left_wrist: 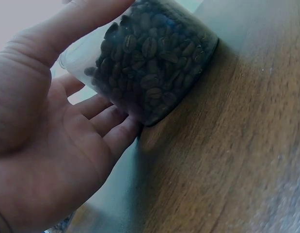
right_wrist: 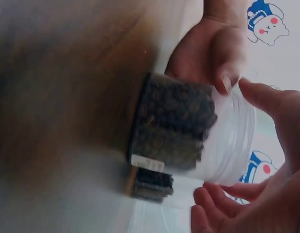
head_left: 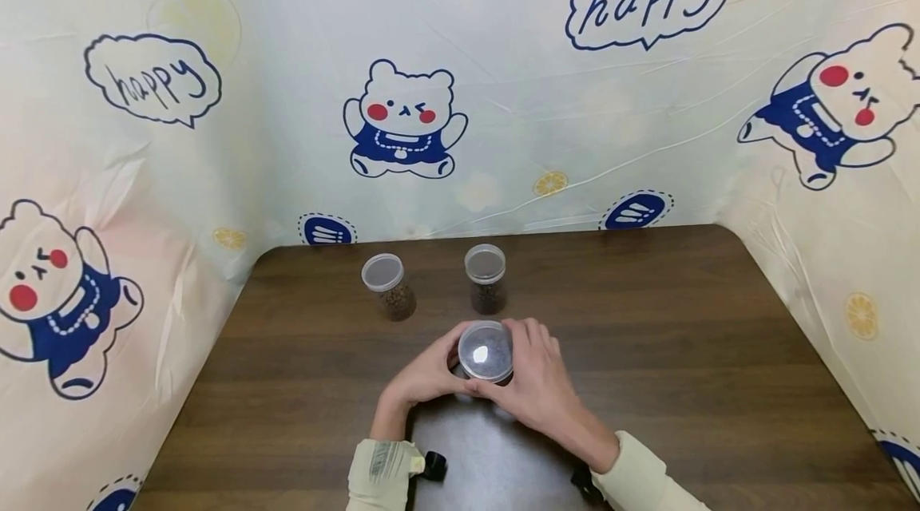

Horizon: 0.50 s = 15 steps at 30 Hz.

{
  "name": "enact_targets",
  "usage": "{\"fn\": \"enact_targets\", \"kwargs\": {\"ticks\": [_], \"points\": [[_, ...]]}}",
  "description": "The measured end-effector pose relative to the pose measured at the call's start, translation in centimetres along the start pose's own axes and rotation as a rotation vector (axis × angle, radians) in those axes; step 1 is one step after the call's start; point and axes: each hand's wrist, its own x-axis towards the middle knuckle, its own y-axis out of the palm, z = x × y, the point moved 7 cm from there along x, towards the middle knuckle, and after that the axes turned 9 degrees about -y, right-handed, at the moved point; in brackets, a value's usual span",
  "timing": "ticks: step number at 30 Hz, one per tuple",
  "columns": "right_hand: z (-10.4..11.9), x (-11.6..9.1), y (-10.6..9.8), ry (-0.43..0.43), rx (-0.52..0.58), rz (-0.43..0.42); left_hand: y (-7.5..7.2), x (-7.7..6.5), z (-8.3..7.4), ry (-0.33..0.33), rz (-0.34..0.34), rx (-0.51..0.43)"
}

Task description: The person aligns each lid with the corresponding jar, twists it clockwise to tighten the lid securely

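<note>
A clear round jar (head_left: 485,353) with a translucent lid stands at the near middle of the table, between both hands. Dark coffee beans (left_wrist: 150,58) fill its lower part. My left hand (head_left: 430,371) grips the jar from the left, thumb on the near side and fingers behind it. From the right, my right hand (head_left: 539,374) holds it up by the lid (right_wrist: 243,141), with the fingers curled round the far side. The two thumbs come close together at the near side. A small white label shows low on the jar in the right wrist view.
Two more lidded jars with dark contents stand farther back, a left jar (head_left: 389,287) and a right jar (head_left: 485,279). The brown wooden table (head_left: 683,335) ends against a printed cloth (head_left: 503,96) at the back and sides.
</note>
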Motion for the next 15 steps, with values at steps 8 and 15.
{"fn": "enact_targets", "kwargs": {"ticks": [8,15], "points": [[-1.1,0.9,-0.4,-0.117,0.308,0.145,0.0,0.0,0.0,-0.056,-0.030,0.038],[-2.5,1.3,0.3,-0.246,0.444,0.281,0.0,0.0,0.3,-0.103,-0.058,0.036]]}}
